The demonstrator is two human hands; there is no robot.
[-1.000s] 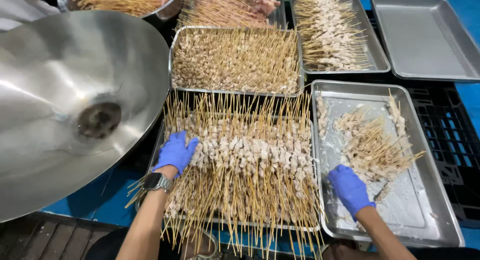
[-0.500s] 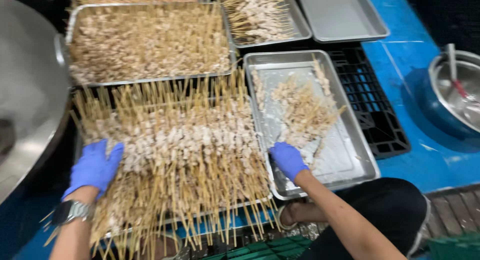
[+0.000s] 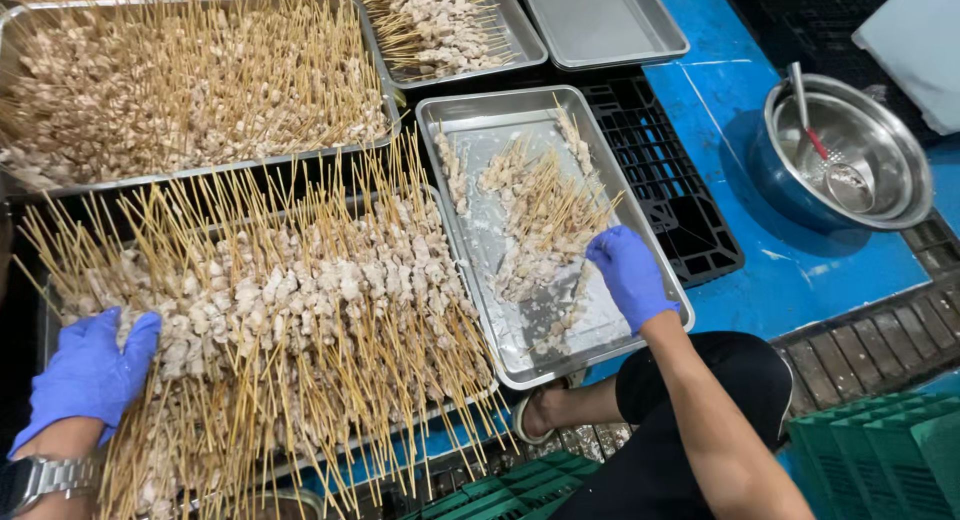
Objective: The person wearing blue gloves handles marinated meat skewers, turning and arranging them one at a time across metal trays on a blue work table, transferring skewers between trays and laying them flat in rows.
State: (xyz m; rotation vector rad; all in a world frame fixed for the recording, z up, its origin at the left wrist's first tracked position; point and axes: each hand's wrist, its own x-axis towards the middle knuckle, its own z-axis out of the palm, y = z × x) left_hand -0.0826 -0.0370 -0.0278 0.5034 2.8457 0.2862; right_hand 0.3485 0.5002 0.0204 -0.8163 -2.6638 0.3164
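While the view has swung right since a second ago, both gloved hands have stayed put: the left hand [image 3: 88,372] lies flat and open on the left end of the big skewer pile [image 3: 290,310], and the right hand [image 3: 628,273] curls over the few skewers [image 3: 540,220] in the floured tray [image 3: 480,125], though whether it grips any I cannot tell. With nothing lifted between frames, the sorting looks mid-stride. Farther right, newly in view, a steel bowl [image 3: 900,195] holds a ladle [image 3: 825,150].

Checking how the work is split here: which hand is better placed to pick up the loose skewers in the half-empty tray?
Right. The right hand already rests on the loose skewers in that tray, while the left hand lies across the big skewer pile.
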